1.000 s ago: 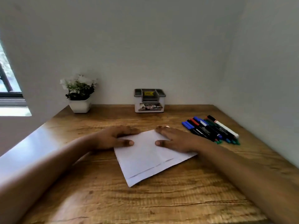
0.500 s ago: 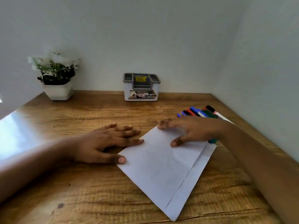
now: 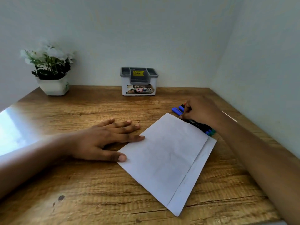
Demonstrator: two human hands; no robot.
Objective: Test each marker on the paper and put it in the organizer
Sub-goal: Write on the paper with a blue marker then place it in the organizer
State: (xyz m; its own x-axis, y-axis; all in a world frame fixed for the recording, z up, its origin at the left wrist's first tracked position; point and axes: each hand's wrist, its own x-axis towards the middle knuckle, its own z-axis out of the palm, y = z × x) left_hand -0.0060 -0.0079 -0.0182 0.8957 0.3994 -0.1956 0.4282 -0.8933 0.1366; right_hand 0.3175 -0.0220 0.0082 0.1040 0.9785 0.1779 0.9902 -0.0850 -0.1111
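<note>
We record that the right hand (image 3: 201,111) has left the paper (image 3: 165,156) for the markers (image 3: 200,126) beside it, fingers curled, hold unconfirmed, left hand (image 3: 103,138) flat at its edge; testing not begun, organizer (image 3: 139,82) well apart.

One white paper sheet (image 3: 168,153), one grey-and-white plastic organizer (image 3: 138,85) and one white-potted plant (image 3: 52,85) are here. The coloured-capped markers (image 3: 198,125), half hidden, defy counting.

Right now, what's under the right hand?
A bunch of markers: blue caps poke out beyond the right hand. How many lie beneath, and whether it grips one, is hidden.
</note>
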